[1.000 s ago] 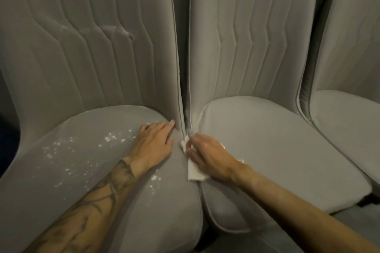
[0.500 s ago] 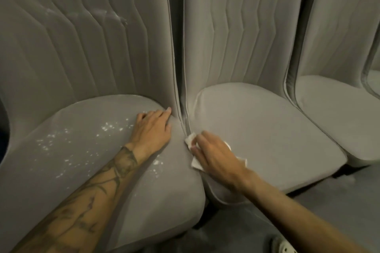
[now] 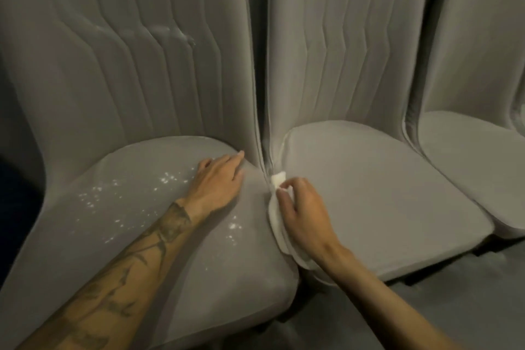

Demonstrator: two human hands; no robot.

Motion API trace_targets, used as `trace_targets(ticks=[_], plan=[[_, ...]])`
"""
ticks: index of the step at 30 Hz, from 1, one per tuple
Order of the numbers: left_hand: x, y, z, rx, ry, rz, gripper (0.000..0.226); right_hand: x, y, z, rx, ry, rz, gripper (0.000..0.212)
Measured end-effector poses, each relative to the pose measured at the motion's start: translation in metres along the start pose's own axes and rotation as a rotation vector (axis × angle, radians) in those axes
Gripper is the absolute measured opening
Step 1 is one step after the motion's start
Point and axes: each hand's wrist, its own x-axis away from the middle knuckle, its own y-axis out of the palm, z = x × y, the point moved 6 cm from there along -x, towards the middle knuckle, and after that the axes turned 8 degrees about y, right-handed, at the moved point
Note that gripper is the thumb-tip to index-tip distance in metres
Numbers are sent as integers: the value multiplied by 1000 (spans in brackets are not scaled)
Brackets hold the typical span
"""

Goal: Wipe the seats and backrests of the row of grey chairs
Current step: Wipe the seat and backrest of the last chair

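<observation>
Newly bunched white cloth [image 3: 277, 179] sits under right hand [image 3: 304, 219], beside left hand [image 3: 218, 182]

No text, label, brand, number or sign is being shown readably on the grey chairs [image 3: 369, 193] or the cloth [image 3: 277, 179]

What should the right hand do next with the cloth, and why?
Probably drag the white cloth leftward out of the gap onto the left seat. The right hand pinches it at the seam between two seats; white specks dot the left seat beside the flat left hand, while the middle seat shows none.
</observation>
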Motion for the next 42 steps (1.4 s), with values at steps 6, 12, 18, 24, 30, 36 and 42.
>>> trace_targets(ticks=[6,12,18,24,30,36,42], plan=[[63,-27,-60,-83,-170,153,40,-46,66,-37,80,-136,15,16],[110,-50,-106,-154,-369,142,40,-87,83,-49,278,-231,-81,21],[147,-81,-144,-217,-498,87,44,-72,78,-45,465,-300,-41,25],[188,-92,-195,-244,-474,114,42,-75,100,-55,525,-274,39,11],[198,-83,-210,-145,-436,188,44,-82,130,-74,428,-103,37,27],[200,-74,-216,-70,-427,246,45,-47,149,-105,249,-243,-36,22],[201,-77,-210,-53,-388,288,40,-69,131,-82,409,-15,105,19]])
